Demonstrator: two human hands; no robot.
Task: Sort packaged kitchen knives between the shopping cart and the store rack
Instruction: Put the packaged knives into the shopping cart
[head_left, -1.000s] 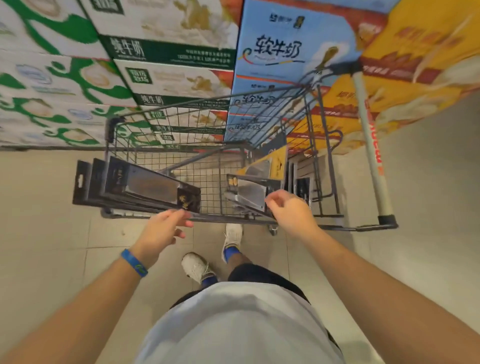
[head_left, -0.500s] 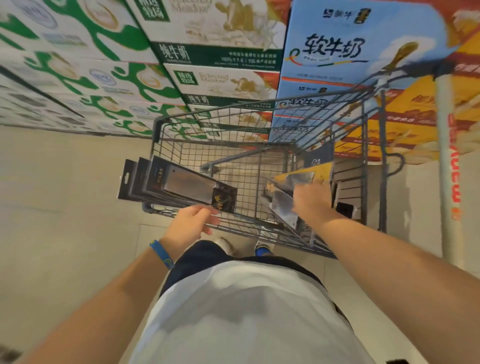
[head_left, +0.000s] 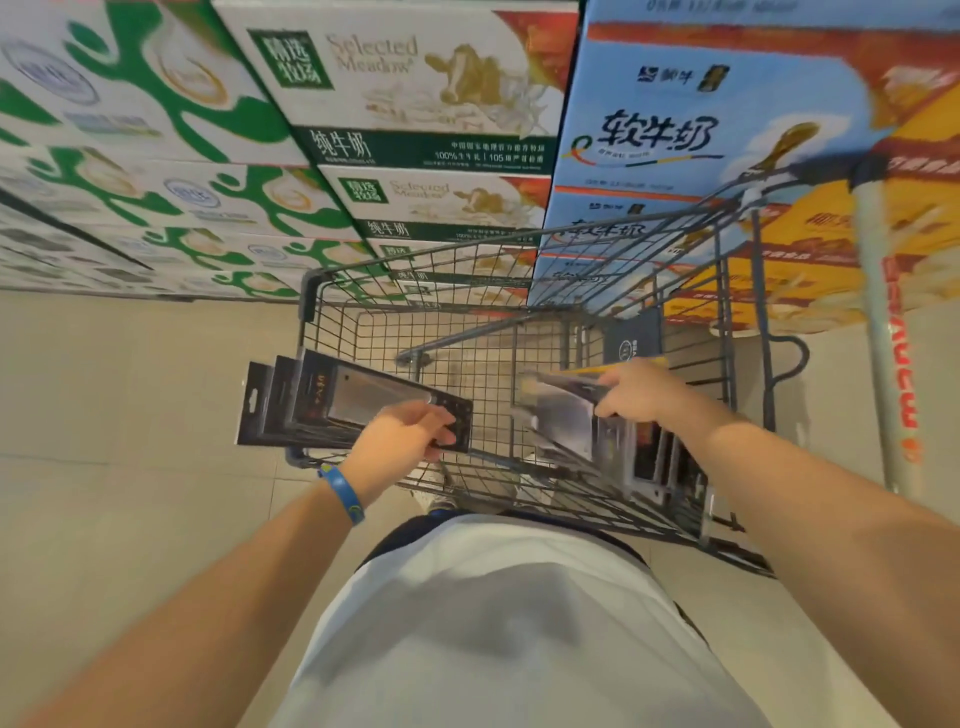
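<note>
"How far along was the sorting at that point?"

"Somewhere in the middle, I'd judge. The left hand (head_left: 402, 441) gripped the near end of a stack of black knife packs (head_left: 311, 405) at the near left corner of the cart (head_left: 353, 332). The far end of the stack stuck out past the cart's left side. Whether it rested on the rim or was held just above it, I couldn't tell."

"And the other hand?"

"The right hand (head_left: 641, 389) was down inside the cart, towards its right side. Its fingers were curled round the top edge of a clear knife pack (head_left: 561, 410), which sat tilted. That pack was blurred, so I couldn't make out what kind of knife it held."

"What else was in the cart?"

"Several more packs (head_left: 654, 457) stood on edge in the near right corner, just beside that hand. A dark pack (head_left: 634, 338) stood further along the right side."

"Any sign of the rack?"

"None. Only stacked milk boxes (head_left: 415, 104) showed beyond the cart's far end, so nothing could be counted as hung up. My reading was that gathering one kind into the left-hand stack was partly done. The packs on the right had not yet been gone through, and the trip to the rack had not begun."
</note>
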